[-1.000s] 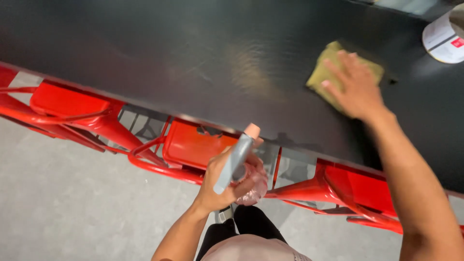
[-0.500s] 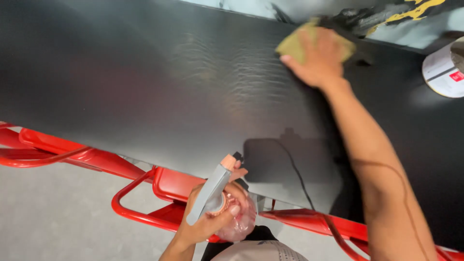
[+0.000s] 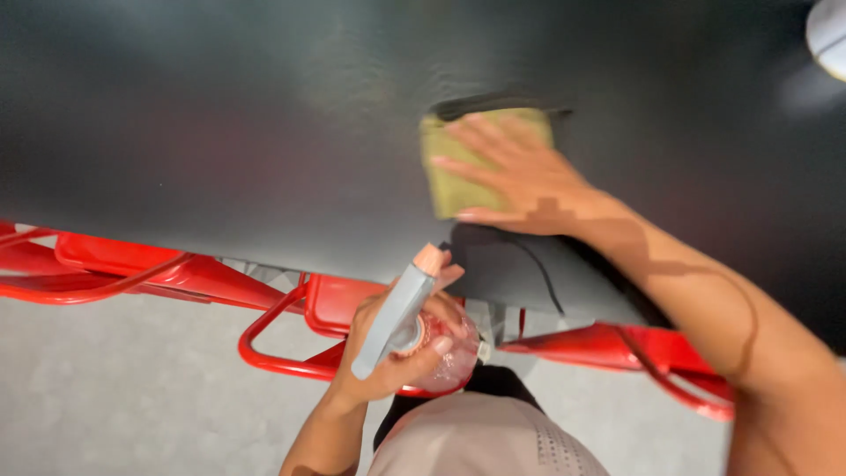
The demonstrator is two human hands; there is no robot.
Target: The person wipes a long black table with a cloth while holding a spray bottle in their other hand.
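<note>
Red chairs: metal frames, tucked under the near edge of the table, running from 9 o'clock to 4 o'clock across the lower view; grey floor beneath.

Bottle: clear spray bottle, pinkish tint, with a grey trigger head and a pale orange nozzle tip. Contents cannot be told. Position 6 o'clock, just off the table edge, above a chair seat.

Left hand: fingers wrapped shut around the bottle neck and trigger head, nozzle pointing toward 12 o'clock.

Table: dark, matte top, filling the upper view.

Cloth: yellow-green, folded, lying flat on the table near centre, at 1 o'clock from the left hand and well apart from it.

Right hand: flat on the cloth, fingers spread and pointing toward 9 o'clock, pressing rather than gripping; forearm runs off toward 4 o'clock.

White container: round, cut off by the frame at 2 o'clock; contents not visible.
</note>
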